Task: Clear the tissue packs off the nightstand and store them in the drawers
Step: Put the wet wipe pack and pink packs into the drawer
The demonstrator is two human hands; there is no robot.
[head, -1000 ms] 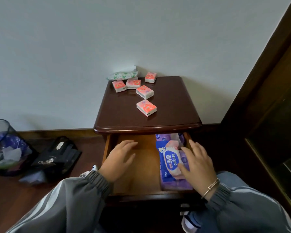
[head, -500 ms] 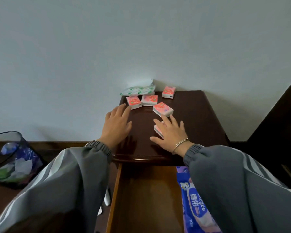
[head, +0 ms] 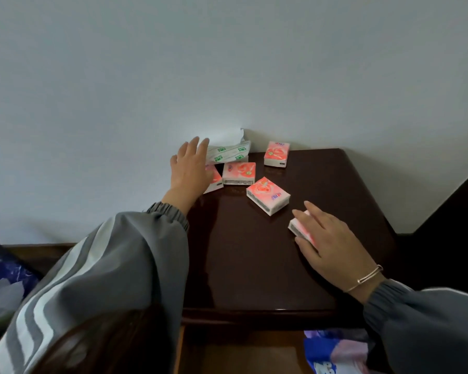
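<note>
Lying under the right hand, the nearest pink pack sits toward the right of the dark tabletop. The fingers lie almost straight over its top and the thumb runs along its near edge; I cannot tell whether that is a grip. Just beyond it lies a tilted pink pack, apart from the hand. A middle pink pack and a rear pink pack lie farther back. The left hand reaches to the back left corner with relaxed, extended fingers touching the white-and-green soft pack at the wall. Its palm partly hides a 5th pink pack. Below the front edge, the open drawer holds a blue-and-purple packet on its right side.
</note>
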